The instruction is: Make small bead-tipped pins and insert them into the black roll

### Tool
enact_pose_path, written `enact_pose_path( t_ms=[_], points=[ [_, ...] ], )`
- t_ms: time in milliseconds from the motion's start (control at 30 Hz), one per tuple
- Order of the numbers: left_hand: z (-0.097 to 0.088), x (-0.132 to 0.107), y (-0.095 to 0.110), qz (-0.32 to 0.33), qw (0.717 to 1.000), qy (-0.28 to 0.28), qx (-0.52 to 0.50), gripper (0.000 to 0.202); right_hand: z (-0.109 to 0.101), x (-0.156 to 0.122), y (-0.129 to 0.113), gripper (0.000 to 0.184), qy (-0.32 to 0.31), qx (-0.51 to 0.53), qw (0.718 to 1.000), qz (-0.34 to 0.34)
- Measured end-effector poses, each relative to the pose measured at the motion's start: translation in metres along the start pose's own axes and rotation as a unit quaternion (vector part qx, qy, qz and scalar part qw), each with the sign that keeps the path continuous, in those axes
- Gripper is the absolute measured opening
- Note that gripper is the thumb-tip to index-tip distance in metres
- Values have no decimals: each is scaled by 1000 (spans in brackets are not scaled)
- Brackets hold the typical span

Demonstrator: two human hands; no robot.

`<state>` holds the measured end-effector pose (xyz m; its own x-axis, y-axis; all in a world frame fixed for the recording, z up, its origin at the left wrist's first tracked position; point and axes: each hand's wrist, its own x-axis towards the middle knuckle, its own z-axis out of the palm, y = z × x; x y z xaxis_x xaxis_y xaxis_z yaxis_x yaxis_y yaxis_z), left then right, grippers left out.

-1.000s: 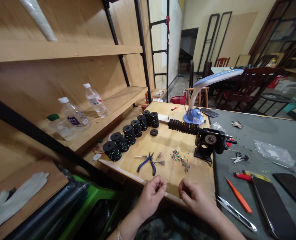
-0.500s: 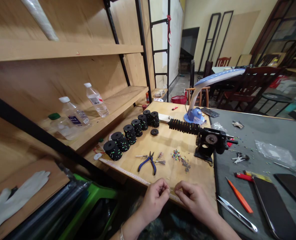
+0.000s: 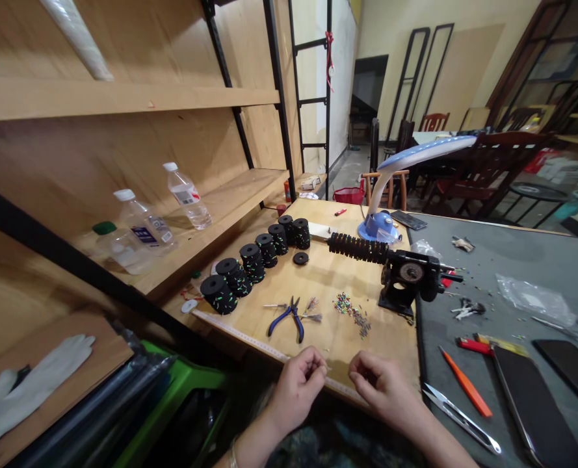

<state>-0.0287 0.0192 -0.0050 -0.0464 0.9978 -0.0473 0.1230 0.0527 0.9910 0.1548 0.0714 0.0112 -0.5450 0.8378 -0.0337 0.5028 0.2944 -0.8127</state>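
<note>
My left hand [image 3: 299,385] is closed in a pinch at the front edge of the wooden table [image 3: 249,325]. Facing it across a small gap, my right hand [image 3: 385,387] also pinches thumb against fingers. Whatever either hand holds is too fine to make out. Beyond them lie blue-handled pliers [image 3: 289,320], with small tufts of strands [image 3: 313,312] beside them. A pile of multicoloured beads [image 3: 344,303] spreads into a heap of small grey pieces [image 3: 363,323]. A black clamp-like device [image 3: 406,276] carries a rod wound with dark coils [image 3: 359,247].
Black foam spools [image 3: 219,294] line the table's left side, near a loose black disc [image 3: 301,259]. A blue lamp [image 3: 379,224] stands behind. On the grey mat at right are thread snips [image 3: 461,418], an orange tool [image 3: 465,382] and phones [image 3: 537,396]. Shelves with bottles [image 3: 188,195] rise at left.
My hands have drawn apart: the left has shifted slightly left and the right slightly right, so the gap between the fingertips is wider. Both stay pinched.
</note>
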Motion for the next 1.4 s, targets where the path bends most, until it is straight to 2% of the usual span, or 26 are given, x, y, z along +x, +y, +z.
enact_pose_path(
  t_ms=[233, 400, 500, 600, 667, 700, 767, 867, 1000, 1133, 1267, 1400],
  points=[
    [-8, 0, -5, 6, 999, 24, -21, 22, -15, -2, -2, 13, -69, 55, 996, 23],
    [-12, -1, -12, 18, 999, 38, -14, 21, -21, -1, -7, 11, -76, -6, 997, 18],
    [-16, -3, -11, 35, 998, 38, 45, 19, -22, 1, -12, 16, -78, -23, 997, 13],
    [-20, -6, -2, 84, 983, 70, 145, 13, -22, 4, -14, 22, -74, -41, 996, 16],
    [-20, -9, 9, 119, 973, 86, 177, 20, -22, 5, -15, 24, -63, -63, 996, 14],
    [-19, -11, 15, 128, 973, 75, 177, 24, -22, 6, -17, 25, -59, -73, 996, 10],
    [-14, -11, 26, 133, 977, 17, 165, 27, -23, 7, -20, 26, -60, -81, 995, 2],
    [-3, -6, 38, 155, 969, -59, 185, 22, -25, 8, -26, 27, -77, -75, 994, 4],
    [5, 3, 41, 190, 948, -62, 248, 9, -27, 8, -33, 33, -114, -40, 992, 36],
    [4, 7, 36, 150, 964, -58, 213, 8, -29, 7, -36, 31, -147, -6, 988, 49],
    [2, 12, 25, 32, 994, -90, 60, 6, -31, 7, -36, 20, -142, -22, 989, 38],
    [0, 18, 8, -64, 983, -139, -104, 15, -34, 9, -33, 21, -121, -37, 992, 3]
  ],
)
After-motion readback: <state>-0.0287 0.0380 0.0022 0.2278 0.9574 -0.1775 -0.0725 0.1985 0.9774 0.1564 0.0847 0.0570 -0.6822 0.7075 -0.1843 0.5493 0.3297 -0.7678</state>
